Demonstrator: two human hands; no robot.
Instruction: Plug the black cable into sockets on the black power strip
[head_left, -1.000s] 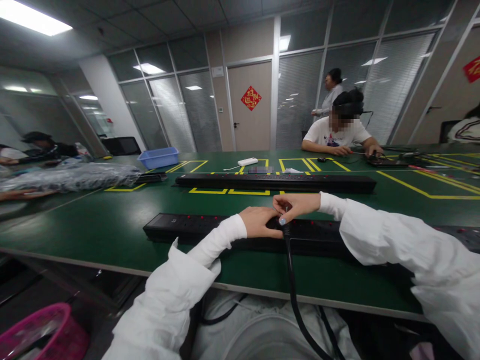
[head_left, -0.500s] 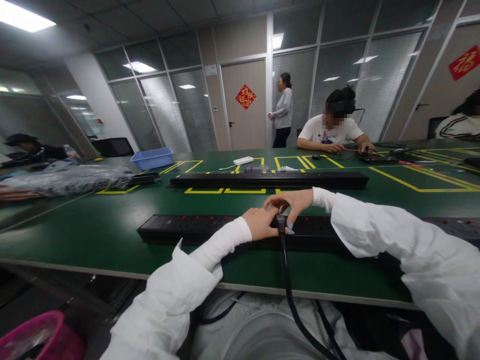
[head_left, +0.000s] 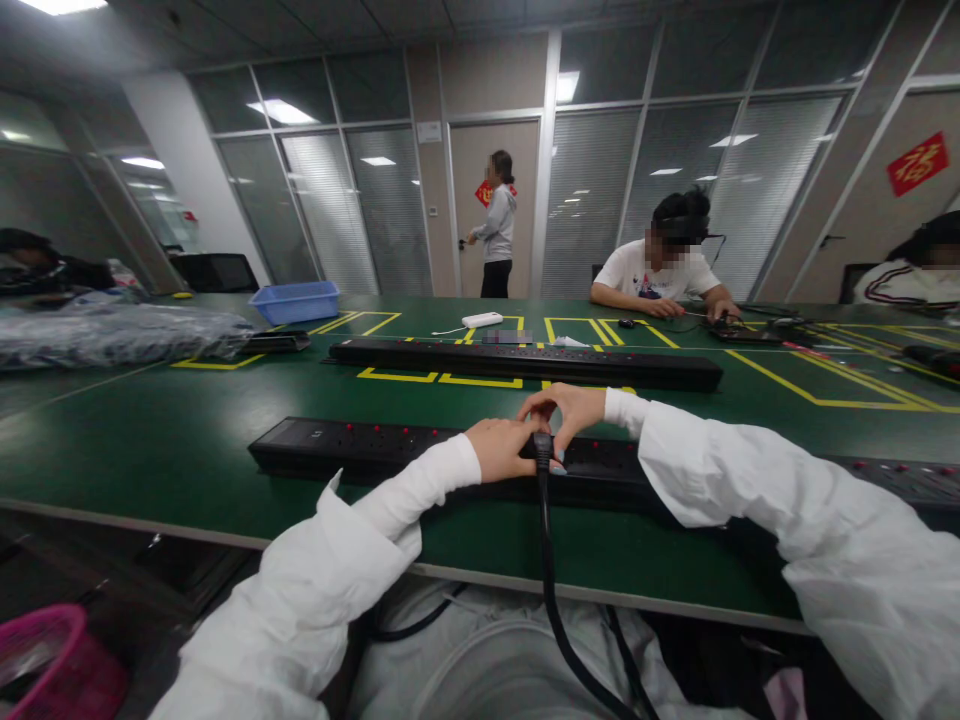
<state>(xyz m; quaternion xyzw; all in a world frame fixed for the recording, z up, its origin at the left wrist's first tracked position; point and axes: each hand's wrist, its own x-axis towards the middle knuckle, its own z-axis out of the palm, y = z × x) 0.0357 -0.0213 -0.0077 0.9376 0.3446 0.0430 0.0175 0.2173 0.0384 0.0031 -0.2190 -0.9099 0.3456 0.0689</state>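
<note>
A long black power strip (head_left: 390, 447) with red switches lies across the green table in front of me. At its middle, a black power plug (head_left: 542, 447) sits against the socket face, its thick cord hanging over the table edge. My left hand (head_left: 501, 448) reaches over the strip with its fingers closed on the plug's left side. From the right, my right hand (head_left: 571, 412) curves its thumb and fingers around the same plug. The contact of plug and socket is hidden by the fingers.
Behind lies another black power strip (head_left: 525, 362). A blue basket (head_left: 295, 302), a plastic-wrapped bundle (head_left: 112, 335) and a white device (head_left: 482, 320) are farther off. A co-worker (head_left: 664, 265) sits across the table. On the floor at left stands a pink basket (head_left: 64, 665).
Both hands stay around the plug at the strip. My view has shifted slightly, so the table items appear a little farther left. The walking person has moved left, before the door.
</note>
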